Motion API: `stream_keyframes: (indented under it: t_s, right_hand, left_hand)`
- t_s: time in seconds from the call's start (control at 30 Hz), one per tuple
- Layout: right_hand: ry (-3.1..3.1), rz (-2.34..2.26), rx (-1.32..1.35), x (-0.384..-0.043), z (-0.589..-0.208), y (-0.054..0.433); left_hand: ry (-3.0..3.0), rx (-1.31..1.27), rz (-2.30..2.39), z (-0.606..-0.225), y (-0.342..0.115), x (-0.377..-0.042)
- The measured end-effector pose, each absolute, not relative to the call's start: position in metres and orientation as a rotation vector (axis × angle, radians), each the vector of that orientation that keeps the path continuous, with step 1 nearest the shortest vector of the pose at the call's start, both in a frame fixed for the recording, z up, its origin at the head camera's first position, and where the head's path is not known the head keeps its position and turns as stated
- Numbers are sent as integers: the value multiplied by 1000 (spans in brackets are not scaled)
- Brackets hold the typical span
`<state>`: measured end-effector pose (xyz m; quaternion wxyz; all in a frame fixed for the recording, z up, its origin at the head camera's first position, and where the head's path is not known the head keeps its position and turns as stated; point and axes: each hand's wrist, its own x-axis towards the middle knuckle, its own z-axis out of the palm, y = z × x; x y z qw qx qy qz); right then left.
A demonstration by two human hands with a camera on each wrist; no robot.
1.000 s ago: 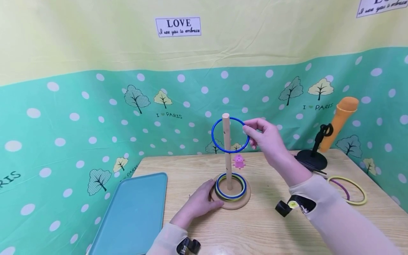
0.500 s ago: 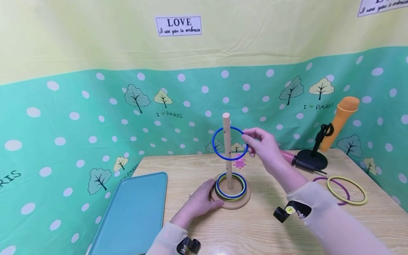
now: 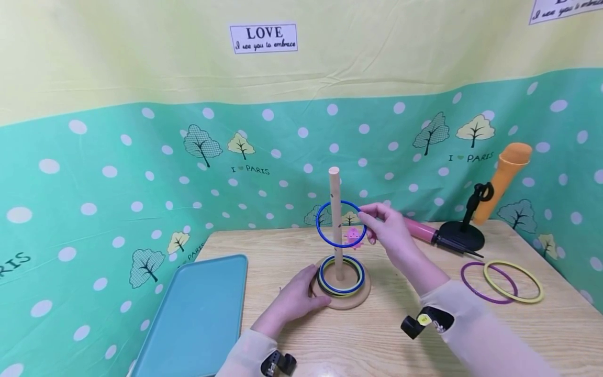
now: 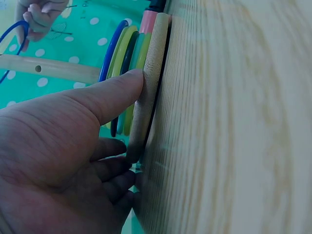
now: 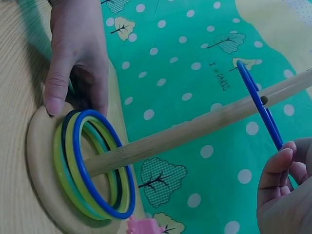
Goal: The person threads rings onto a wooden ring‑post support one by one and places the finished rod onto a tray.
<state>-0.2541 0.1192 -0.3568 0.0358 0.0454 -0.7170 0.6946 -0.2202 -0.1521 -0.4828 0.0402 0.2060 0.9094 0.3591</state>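
Observation:
A wooden post (image 3: 335, 188) rises from a round wooden base (image 3: 349, 303). My left hand (image 3: 293, 299) grips the base's near left edge, thumb on the front rim and fingers around the side. My right hand (image 3: 387, 229) pinches a blue ring (image 5: 254, 90) between thumb and fingertips, at its right side. That ring encircles the post around mid-height, apart from the stack below, and tilts in the head view. At the foot of the post lie several stacked rings (image 4: 115, 51), green, yellow-green and dark ones with a blue one on top.
A teal tray (image 3: 198, 309) lies at the left. On the right are a purple ring (image 3: 464, 277) and a yellow ring (image 3: 539, 290), overlapping. Behind them stand an orange microphone (image 3: 500, 183) on a black stand (image 3: 464, 235) and a pink tube (image 3: 421, 230). A small pink figure (image 3: 354, 236) is behind the post.
My right hand has lowered the blue ring along the post, from near its top to about mid-height. The left hand has stayed at the base.

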Motion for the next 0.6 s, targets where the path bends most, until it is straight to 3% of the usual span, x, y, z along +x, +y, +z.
stream_keyframes:
  t_s: [0.6]
  right_hand:
    - [-2238,2142,75,-252,-398,118]
  left_hand:
    - [2809,633,1070,-484,-152,-221]
